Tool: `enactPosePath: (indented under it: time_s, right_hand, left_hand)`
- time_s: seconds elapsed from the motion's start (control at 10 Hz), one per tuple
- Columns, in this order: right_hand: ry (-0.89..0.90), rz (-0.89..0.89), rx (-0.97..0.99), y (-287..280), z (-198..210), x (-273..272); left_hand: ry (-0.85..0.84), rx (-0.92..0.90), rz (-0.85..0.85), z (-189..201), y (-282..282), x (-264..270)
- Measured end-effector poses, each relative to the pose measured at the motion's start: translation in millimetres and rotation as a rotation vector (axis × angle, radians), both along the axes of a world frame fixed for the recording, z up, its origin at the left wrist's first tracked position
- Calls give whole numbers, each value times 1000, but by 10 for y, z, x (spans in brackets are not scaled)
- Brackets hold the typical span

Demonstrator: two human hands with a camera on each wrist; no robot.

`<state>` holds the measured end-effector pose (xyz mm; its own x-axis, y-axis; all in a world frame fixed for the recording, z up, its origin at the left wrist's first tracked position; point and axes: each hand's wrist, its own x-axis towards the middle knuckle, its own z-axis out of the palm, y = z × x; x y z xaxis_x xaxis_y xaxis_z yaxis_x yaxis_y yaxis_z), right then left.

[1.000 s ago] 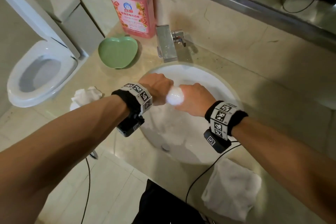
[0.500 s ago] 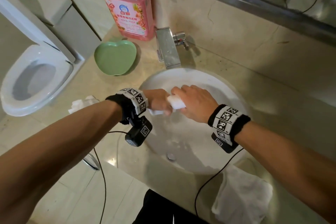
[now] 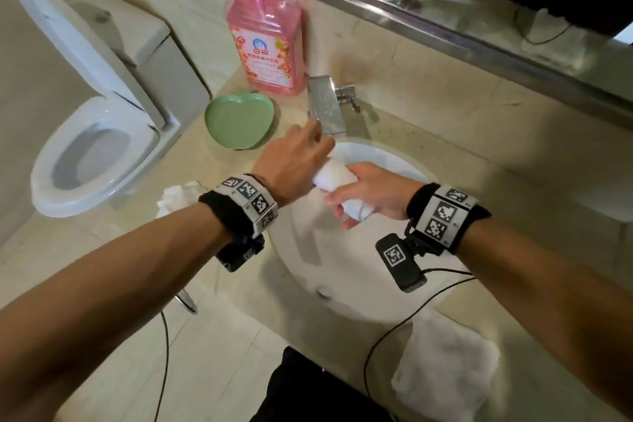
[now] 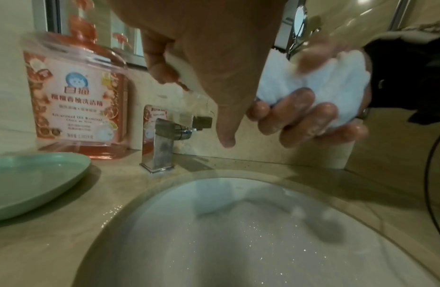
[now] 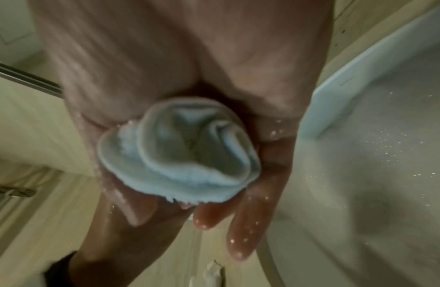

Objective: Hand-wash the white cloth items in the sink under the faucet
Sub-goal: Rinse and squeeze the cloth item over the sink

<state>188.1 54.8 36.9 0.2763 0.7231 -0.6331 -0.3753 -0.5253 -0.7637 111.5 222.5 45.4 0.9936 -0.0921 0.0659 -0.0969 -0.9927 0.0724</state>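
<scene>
Two hands meet over the round white sink [image 3: 404,298], sharing one rolled white cloth [image 3: 334,176] held above the basin. Only part of the sink shows in the head view — both forearms and wrist cameras cover its near and left rim. On the beige counter [image 3: 445,134] the chrome faucet [image 3: 327,106] stands behind the basin, its spout tip hidden by the left hand [image 3: 291,161]; no water stream can be made out. That left hand lies over the cloth's far end; its palm side is out of sight, so whether its fingers close round the cloth cannot be told. The right hand [image 3: 373,193] wraps wet fingers [image 4: 300,118] round the near end of the roll, whose bunched tip pokes out of the fist in the right wrist view, blurred. A pink detergent bottle [image 3: 265,41] stands left of the faucet, its pump top cut off. Beside it sits a green heart-shaped dish [image 3: 238,122]. More white cloths lie on the counter — one crumpled [image 3: 171,195] behind the left wrist, one [image 3: 445,367] at the near right edge, smeared by blur.
</scene>
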Motion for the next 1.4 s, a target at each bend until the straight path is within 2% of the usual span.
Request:
enactPosePath:
  time_s: [0.1, 0.2, 0.3, 0.4, 0.5, 0.7, 0.9, 1.0, 1.1, 1.2, 1.3, 1.4]
  right_hand:
    - [-36, 65, -2, -82, 75, -46]
    - [-267, 151, -93, -90, 75, -136]
    - [-630, 175, -218, -78, -42, -185]
    - [-939, 325, -313, -96, -244, -211]
    - [-1182, 470, -364, -148, -483, -249]
    - [-1430, 601, -347, -193, -674, -205]
    - [-1485, 553, -303, -161, -654, -134]
    - [-1439, 530, -216, -140, -534, -66]
    - [-1150, 334, -270, -143, -353, 19]
    - [-616, 55, -210, -97, -163, 67]
    - [-304, -46, -132, -45, 36, 10]
    - [-132, -29, -86, -8, 172, -98]
  left_hand:
    - [31, 30, -70, 83, 19, 27]
    - [213, 70, -81, 120, 34, 57]
    - [376, 78, -10, 43, 3, 77]
    - [548, 31, 72, -162, -129, 63]
    - [721, 51, 78, -414, -278, 29]
    - [1012, -336, 190, -802, -233, 107]
    - [1094, -519, 245, -820, -132, 192]
    - [1067, -601, 277, -630, -100, 181]
    - [715, -404, 184, -399, -44, 60]
    - [225, -104, 53, -194, -77, -166]
    - [134, 62, 11, -37, -110, -225]
    - [41, 116, -7, 133, -114, -149]
